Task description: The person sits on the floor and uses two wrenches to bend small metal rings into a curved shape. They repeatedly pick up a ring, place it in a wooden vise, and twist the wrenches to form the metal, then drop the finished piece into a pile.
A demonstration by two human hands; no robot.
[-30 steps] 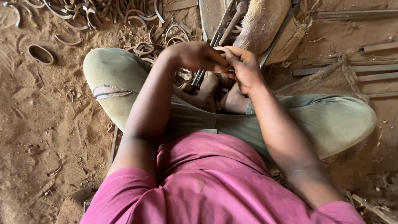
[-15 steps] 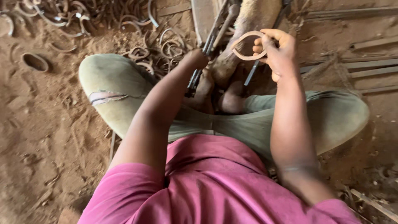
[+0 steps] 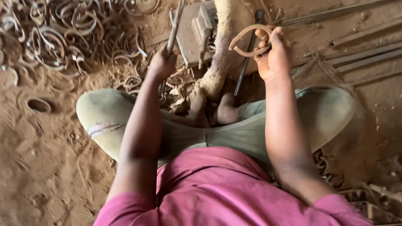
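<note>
Knees spread, feet against a wooden post (image 3: 224, 50) on the dirt floor (image 3: 37, 159). Right hand (image 3: 272, 54) now raised, fingers clamped on a curved metal piece (image 3: 250, 39), horseshoe-like, just beside the post; a second ago both hands were together low at the lap. Left hand (image 3: 162, 62) has split off, fist closed on a metal rod (image 3: 173, 27). Pile of bent metal pieces (image 3: 71, 33) sits beyond, far left.

The sandy dirt floor (image 3: 46, 167) carries a heap of curved metal pieces (image 3: 67, 37) at upper left, a lone ring (image 3: 39, 104) nearby, and long metal bars (image 3: 356, 46) at right.
</note>
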